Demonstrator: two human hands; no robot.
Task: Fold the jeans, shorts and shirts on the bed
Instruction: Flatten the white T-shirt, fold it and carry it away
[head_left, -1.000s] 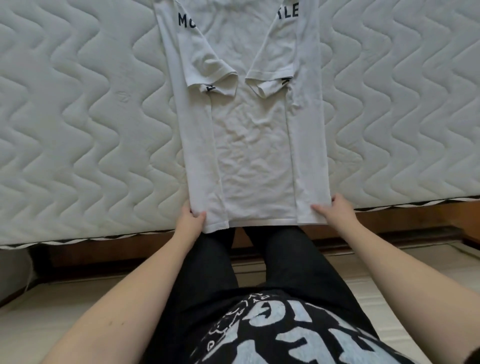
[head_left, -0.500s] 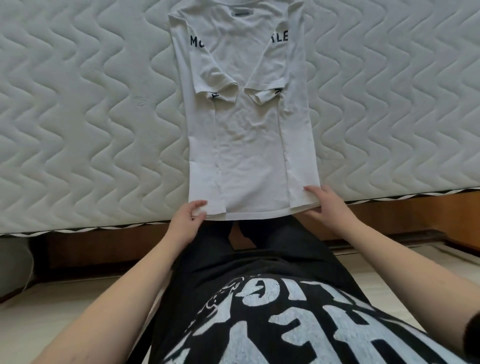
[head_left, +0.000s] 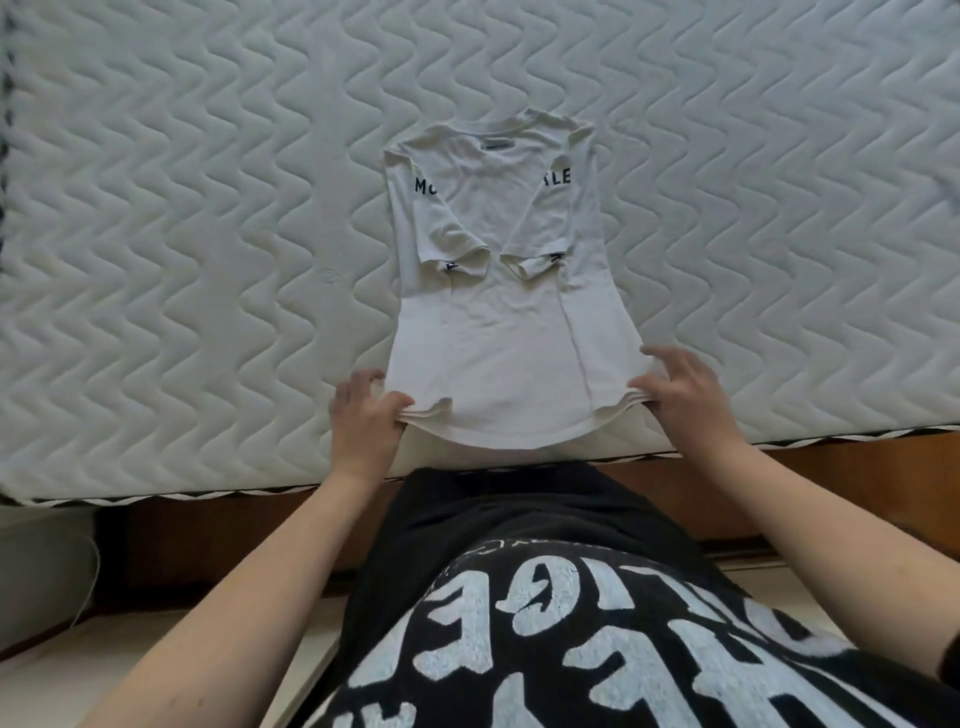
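- Two hands of mine are on one shirt (head_left: 498, 332), which lies on the mattress (head_left: 208, 260) near its front edge, collar away from me and hem toward me.
- Far left, a dark zigzag trim runs along the mattress border, and below it the wooden bed frame (head_left: 234, 540) shows.
- My left hand (head_left: 363, 415) pinches the shirt's lower left corner — thumb on top of the bunched layers, fingers curled beneath and beside them.
- That corner is lifted a little off the mattress, and the hem sags in a curve between my two hands.
- Both sides of the shirt are folded inward, so it forms a long narrow panel; the two short sleeves lie folded over the chest, their cuffs nearly meeting at the middle.
- Dark letters show at either side of the chest, partly covered by the sleeves.
- My right hand (head_left: 685, 395) grips the lower right corner, thumb pressing the stacked layers while the fingers spread over the cloth's edge.
- Nearest me, my black top (head_left: 571, 649) with white lettering fills the bottom of the view — both forearms reach out from beside it.
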